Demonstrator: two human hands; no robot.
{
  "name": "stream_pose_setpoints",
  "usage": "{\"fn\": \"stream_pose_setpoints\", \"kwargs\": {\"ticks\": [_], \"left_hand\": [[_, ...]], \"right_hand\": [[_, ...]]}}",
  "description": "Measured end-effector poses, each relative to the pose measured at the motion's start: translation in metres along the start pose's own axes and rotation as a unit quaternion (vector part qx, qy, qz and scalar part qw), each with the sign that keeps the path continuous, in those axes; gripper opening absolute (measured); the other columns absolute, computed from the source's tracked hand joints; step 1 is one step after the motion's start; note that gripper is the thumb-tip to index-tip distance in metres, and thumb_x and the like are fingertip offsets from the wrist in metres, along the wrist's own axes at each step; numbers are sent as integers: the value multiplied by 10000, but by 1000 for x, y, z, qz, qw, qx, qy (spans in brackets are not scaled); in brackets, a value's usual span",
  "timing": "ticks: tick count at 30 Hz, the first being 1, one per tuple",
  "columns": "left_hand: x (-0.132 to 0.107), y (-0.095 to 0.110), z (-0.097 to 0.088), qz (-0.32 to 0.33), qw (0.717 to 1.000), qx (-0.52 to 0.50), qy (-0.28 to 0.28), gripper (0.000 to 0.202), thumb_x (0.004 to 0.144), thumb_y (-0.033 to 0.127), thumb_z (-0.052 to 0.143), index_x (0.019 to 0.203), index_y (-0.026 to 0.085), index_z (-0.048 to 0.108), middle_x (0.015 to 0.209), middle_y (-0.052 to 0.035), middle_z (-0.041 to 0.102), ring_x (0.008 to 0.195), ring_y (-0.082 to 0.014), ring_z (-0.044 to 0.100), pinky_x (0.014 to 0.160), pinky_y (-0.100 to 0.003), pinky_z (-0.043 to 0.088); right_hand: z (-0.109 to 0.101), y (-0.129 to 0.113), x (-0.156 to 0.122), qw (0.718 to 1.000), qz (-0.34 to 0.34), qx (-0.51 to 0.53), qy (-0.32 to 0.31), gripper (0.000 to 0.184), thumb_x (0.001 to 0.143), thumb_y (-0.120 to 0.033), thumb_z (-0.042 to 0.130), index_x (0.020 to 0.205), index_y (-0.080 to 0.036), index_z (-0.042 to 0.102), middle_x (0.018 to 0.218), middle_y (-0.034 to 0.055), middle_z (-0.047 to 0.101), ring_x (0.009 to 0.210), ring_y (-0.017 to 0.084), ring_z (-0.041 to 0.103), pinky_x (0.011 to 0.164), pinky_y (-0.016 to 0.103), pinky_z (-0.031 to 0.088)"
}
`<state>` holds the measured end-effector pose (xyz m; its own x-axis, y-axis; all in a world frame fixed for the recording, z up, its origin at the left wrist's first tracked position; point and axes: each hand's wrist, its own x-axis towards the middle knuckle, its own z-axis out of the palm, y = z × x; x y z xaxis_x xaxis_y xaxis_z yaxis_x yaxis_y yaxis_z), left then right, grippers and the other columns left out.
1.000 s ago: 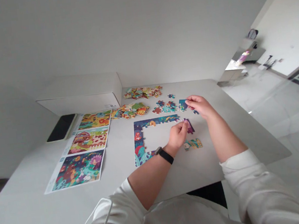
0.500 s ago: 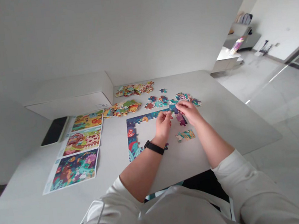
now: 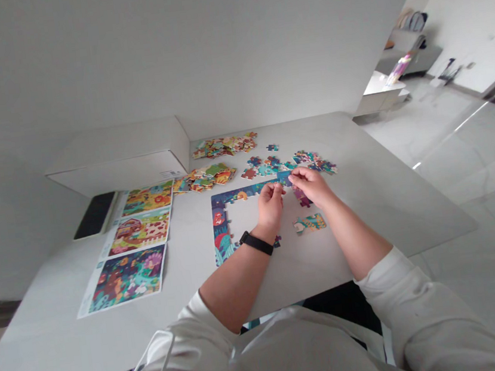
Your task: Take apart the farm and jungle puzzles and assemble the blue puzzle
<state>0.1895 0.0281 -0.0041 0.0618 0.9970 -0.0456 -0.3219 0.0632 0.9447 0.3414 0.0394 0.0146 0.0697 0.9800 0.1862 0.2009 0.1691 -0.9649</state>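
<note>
My right hand (image 3: 313, 186) pinches a dark blue puzzle piece (image 3: 283, 177) at the right end of the puzzle's top border. Close by on the left, my left hand (image 3: 272, 206) is closed, its thumb and fingertips pressed together near that border; anything inside them is hidden. The partly joined puzzle border (image 3: 216, 204) runs down the left side and along the top, with bare table inside it. Beneath my right hand lies a purple piece (image 3: 302, 198). A small joined section in yellow and teal (image 3: 310, 224) rests apart, between my forearms.
Loose pieces lie behind the border: a dark blue and teal group (image 3: 267, 167), another group (image 3: 314, 160), and yellow-green heaps (image 3: 210, 177). Printed picture sheets (image 3: 127, 276) lie left, beside a black phone-like device (image 3: 95, 215). A white box (image 3: 119, 168) stands against the wall.
The blue piece in my right hand has shifted slightly left, closer to the top border. My left hand stays nearly in place. The whole view has moved a little.
</note>
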Motion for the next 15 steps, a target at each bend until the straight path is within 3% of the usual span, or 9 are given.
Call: {"fn": "stream_pose_setpoints", "kwargs": {"ticks": [11,15], "left_hand": [[3,-2,0,-20,999,27,-3,372,1015,513,692,859,206,550,678,51,534,498,-72,407,474,-204,311],[4,-3,1,-25,999,32,8,347,1036,469,665,850,211,525,658,66,504,485,-72,404,475,-205,315]], "right_hand": [[-4,10,2,995,-31,-87,29,358,895,-617,705,896,-259,690,764,-6,645,695,191,589,696,316,487],[-5,4,-1,986,-93,-131,37,309,953,-479,676,1162,-260,735,1021,63,742,845,229,677,781,362,561]]}}
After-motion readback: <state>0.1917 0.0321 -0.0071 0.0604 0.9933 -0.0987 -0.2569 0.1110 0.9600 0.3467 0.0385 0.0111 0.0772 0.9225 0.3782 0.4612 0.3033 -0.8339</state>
